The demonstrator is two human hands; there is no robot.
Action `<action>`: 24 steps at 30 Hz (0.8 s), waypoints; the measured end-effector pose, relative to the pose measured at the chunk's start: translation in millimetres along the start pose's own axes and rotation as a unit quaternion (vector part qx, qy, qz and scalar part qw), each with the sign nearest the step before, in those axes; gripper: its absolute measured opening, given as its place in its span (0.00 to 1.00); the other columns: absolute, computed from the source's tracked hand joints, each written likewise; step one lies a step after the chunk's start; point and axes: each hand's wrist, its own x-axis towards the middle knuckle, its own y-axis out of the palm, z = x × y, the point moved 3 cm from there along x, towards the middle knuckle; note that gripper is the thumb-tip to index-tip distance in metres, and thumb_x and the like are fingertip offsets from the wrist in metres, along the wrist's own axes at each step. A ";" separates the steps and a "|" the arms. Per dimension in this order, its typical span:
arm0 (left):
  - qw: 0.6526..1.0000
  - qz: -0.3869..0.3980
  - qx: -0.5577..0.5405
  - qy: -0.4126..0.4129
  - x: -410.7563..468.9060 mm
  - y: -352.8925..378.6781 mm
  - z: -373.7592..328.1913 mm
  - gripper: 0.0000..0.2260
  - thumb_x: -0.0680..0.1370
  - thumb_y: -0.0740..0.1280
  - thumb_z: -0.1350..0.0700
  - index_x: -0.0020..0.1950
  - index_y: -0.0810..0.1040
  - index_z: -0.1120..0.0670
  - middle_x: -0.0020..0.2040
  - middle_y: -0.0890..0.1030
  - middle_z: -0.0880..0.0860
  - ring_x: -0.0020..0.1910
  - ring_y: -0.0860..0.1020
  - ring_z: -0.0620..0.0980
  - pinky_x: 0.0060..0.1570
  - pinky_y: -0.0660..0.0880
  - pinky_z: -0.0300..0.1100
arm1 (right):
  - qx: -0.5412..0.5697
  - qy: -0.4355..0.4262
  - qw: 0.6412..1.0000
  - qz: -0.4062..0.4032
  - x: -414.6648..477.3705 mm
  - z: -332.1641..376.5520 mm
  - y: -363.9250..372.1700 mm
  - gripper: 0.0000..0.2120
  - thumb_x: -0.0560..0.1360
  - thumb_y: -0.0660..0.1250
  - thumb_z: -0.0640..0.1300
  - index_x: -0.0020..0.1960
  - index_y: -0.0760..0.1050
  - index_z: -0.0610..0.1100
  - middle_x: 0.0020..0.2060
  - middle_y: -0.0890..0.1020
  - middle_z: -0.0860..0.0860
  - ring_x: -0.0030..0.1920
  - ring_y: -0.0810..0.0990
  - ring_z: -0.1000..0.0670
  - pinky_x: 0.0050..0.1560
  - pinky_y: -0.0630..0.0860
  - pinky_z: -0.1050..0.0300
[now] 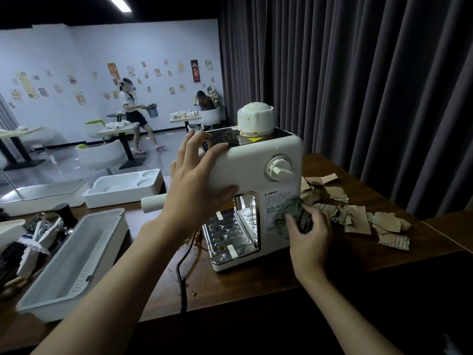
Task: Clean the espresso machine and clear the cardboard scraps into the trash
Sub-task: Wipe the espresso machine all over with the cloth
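Note:
A white espresso machine (256, 170) stands on the dark wooden table (256, 285), its stained cap on top and its metal drip tray facing me. My left hand (197, 180) grips the machine's upper left corner, fingers over the top and thumb under the front edge. My right hand (308, 237) holds a crumpled grey-green cloth (294, 210) against the label on the machine's lower right side. Several torn cardboard scraps (358, 216) lie on the table to the right of the machine.
A black power cord (181, 272) runs off the table's front edge beside brown spill marks. A long white plastic tray (76, 257) sits at the left, with white foam packaging (122, 187) behind it. Dark curtains hang at the right. People move among café tables far behind.

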 end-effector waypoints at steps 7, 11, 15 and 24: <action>1.000 -0.003 0.003 0.008 -0.4 0.2 -0.1 0.33 0.68 0.76 0.46 0.70 0.72 0.52 0.72 0.64 0.59 0.76 0.58 0.63 0.66 0.65 0.64 | -0.031 -0.057 0.991 0.116 -26.7 -0.8 13.6 0.17 0.70 0.74 0.34 0.58 0.75 0.39 0.53 0.78 0.47 0.54 0.75 0.52 0.51 0.70 0.69; 1.000 0.008 0.020 0.020 -1.5 -2.7 1.6 0.35 0.67 0.77 0.46 0.72 0.71 0.51 0.73 0.63 0.58 0.77 0.57 0.61 0.68 0.65 0.64 | 0.005 0.054 0.997 0.061 -8.9 -18.2 2.9 0.17 0.72 0.71 0.34 0.59 0.73 0.43 0.56 0.78 0.46 0.57 0.76 0.49 0.53 0.76 0.58; 1.000 0.004 0.011 0.014 -2.0 -2.2 1.7 0.35 0.67 0.77 0.45 0.71 0.71 0.50 0.74 0.63 0.57 0.77 0.59 0.61 0.67 0.68 0.64 | -0.051 0.018 0.997 0.061 -21.7 -11.7 6.9 0.12 0.72 0.72 0.33 0.54 0.75 0.39 0.52 0.76 0.47 0.51 0.74 0.53 0.44 0.68 0.77; 1.000 0.006 0.008 0.015 -3.6 -2.1 3.6 0.34 0.68 0.77 0.46 0.71 0.71 0.50 0.75 0.62 0.57 0.77 0.57 0.61 0.68 0.66 0.64 | -0.083 0.069 0.989 0.098 -15.8 -26.3 -1.4 0.12 0.71 0.72 0.32 0.51 0.73 0.40 0.52 0.73 0.47 0.51 0.73 0.51 0.40 0.66 0.73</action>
